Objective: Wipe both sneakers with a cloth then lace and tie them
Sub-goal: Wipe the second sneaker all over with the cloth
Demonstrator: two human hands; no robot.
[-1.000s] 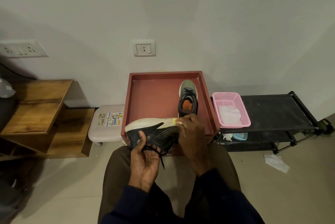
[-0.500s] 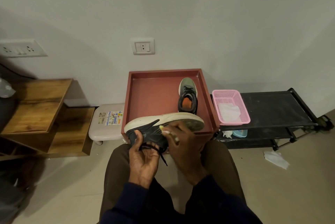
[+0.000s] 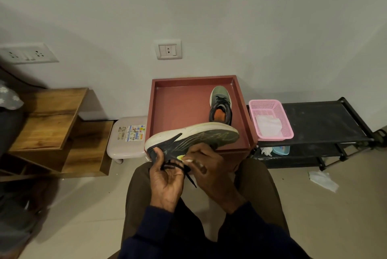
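Note:
A dark sneaker (image 3: 194,136) with a white sole is held over my lap, sole turned up and away, toe to the right. My left hand (image 3: 165,177) grips its heel end from below, with the black lace (image 3: 178,167) hanging across the palm. My right hand (image 3: 206,166) pinches a small white cloth (image 3: 187,160) against the sneaker's side, most of the cloth hidden under the fingers. The second sneaker (image 3: 220,107), grey-green with an orange insole and laced, stands upright in the red tray (image 3: 178,103) behind.
A pink basket (image 3: 287,131) holding white cloth sits on a black rack (image 3: 326,122) to the right. A crumpled tissue (image 3: 322,180) lies on the floor. A white stool (image 3: 125,139) and wooden shelves (image 3: 50,124) stand to the left.
My right hand with the cloth has slid left and down along the sneaker, from the sole's toe end onto its side near the heel. The sole now shows in full.

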